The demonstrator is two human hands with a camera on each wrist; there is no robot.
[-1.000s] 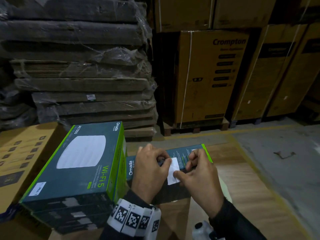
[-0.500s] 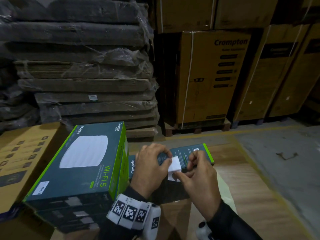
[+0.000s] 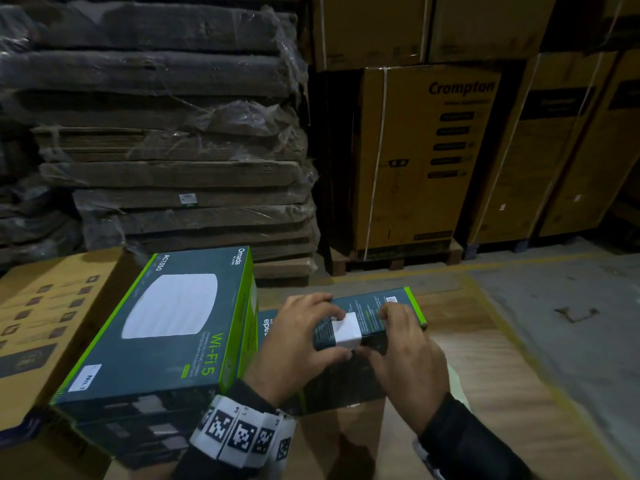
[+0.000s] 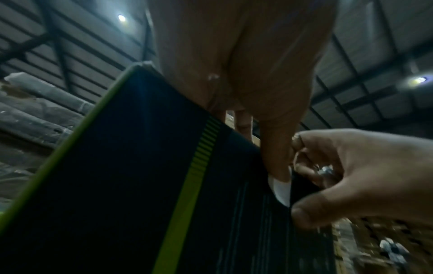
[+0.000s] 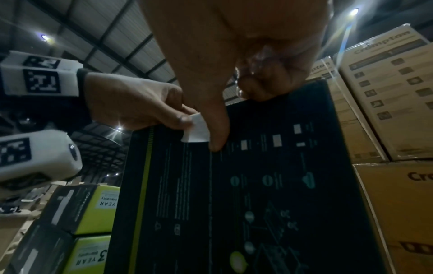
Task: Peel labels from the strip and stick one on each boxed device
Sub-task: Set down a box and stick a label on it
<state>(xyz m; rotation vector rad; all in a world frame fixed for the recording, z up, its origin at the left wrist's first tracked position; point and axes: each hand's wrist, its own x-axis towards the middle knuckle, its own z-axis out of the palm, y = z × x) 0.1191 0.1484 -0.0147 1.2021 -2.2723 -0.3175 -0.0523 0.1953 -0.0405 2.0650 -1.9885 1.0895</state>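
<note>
Head view: label [image 3: 347,330] now wraps box [image 3: 372,315] edge.

Matt cardboard device box [image 3: 374,313], white paper label [image 3: 347,330]

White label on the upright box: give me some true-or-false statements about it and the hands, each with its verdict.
1. The white label is folded over the top edge of the upright box. True.
2. The left hand rests on the stack of boxes. False: its thumb and fingers press the label on the upright box.
3. The right hand touches the box beside the label. True.
4. The top box of the stack carries no label. False: a small white label sits at its near corner.
</note>
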